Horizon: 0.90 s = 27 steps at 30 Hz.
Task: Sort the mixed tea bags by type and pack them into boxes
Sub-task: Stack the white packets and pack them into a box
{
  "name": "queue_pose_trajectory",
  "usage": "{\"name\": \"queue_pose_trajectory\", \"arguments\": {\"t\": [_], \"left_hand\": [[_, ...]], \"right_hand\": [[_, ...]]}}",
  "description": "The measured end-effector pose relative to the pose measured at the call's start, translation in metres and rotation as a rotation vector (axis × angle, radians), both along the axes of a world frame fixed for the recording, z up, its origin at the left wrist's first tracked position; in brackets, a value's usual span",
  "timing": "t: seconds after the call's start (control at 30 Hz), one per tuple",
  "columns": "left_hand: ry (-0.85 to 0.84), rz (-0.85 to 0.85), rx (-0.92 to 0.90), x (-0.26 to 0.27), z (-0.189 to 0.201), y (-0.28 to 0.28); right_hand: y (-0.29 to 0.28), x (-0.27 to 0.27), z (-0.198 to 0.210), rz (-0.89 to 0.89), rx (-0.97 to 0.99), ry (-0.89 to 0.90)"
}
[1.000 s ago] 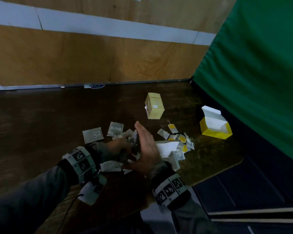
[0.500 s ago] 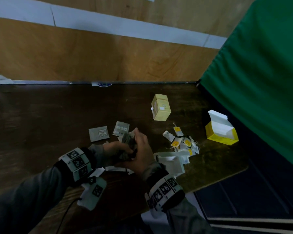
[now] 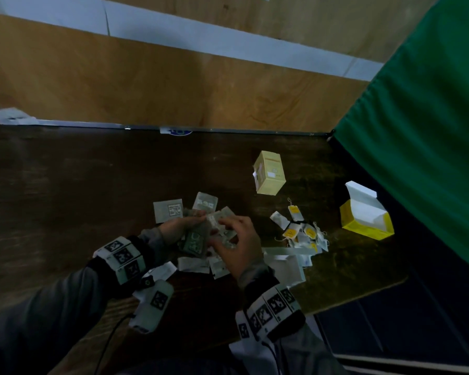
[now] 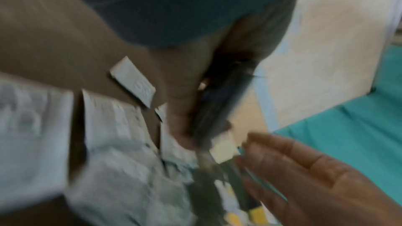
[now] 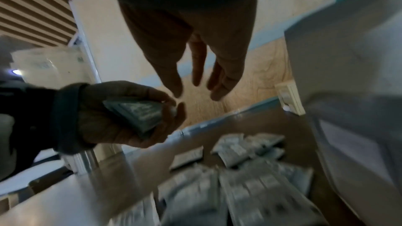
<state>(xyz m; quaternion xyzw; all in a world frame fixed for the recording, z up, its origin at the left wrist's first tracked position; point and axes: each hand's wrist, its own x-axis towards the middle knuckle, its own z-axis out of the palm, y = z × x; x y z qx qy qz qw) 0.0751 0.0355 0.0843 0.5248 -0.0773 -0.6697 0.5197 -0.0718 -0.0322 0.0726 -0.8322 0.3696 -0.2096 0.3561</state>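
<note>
My left hand (image 3: pixel 191 221) grips a stack of grey-green tea bag packets (image 3: pixel 195 240) above the dark wooden table (image 3: pixel 65 198). The right wrist view shows that stack (image 5: pixel 135 114) pinched between thumb and fingers. My right hand (image 3: pixel 225 228) hovers at the stack's right side, its fingers (image 5: pixel 226 82) straight, spread and empty. Two grey packets (image 3: pixel 168 211) lie flat just beyond the hands. Tea bags with yellow tags (image 3: pixel 301 231) are heaped to the right. A closed pale yellow box (image 3: pixel 271 175) stands behind them. An open bright yellow box (image 3: pixel 366 220) sits at the far right.
More white and grey packets (image 3: pixel 194 263) and an open white carton (image 3: pixel 284 263) lie near the table's front edge. A plywood wall (image 3: pixel 173 85) closes the back; a green curtain (image 3: pixel 417 131) hangs on the right. The left wrist view is blurred.
My right hand stood flat against the stack, then closed round it with the left; now its fingers have loosened and spread beside the stack. The left hand keeps its hold.
</note>
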Motion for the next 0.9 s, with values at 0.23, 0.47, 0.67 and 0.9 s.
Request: {"name": "queue_pose_trajectory", "arguments": {"t": [0.23,0.47,0.67,0.9], "left_hand": [[-0.974,-0.351,0.223,0.036,-0.048,0.02],[-1.175,-0.892,0.673,0.029,-0.068,0.035],[-1.171,-0.821,0.676,0.032,-0.068,0.032],[-1.171,-0.748,0.69,0.028,-0.063,0.031]], "right_hand": [[0.003,0.011,-0.054,-0.138,0.264,0.507],[0.006,0.01,-0.07,0.03,0.132,0.776],[0.011,0.017,-0.065,0.032,0.217,0.833],[0.011,0.018,-0.061,-0.014,0.255,0.814]]}}
